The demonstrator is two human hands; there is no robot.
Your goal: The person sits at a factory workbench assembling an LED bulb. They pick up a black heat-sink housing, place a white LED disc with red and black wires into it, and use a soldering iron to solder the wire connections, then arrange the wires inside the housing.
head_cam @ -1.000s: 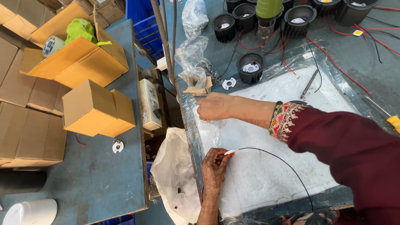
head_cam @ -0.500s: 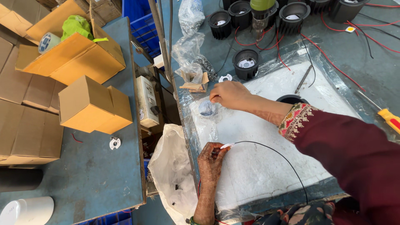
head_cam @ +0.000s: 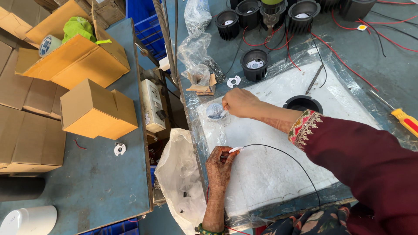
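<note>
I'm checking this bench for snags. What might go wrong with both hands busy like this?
The black wire held by the left hand loops under the right sleeve, so it may catch. The right hand dips into a small pot near the white sheet's edge; a nudge might tip it. The screwdriver lies near the elbow.

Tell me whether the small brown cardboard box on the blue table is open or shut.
Shut: the small brown cardboard box has its top flaps folded flat, with nothing of its inside visible.

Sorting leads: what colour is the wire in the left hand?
Black wire, white tip; head view shows it best.
</note>
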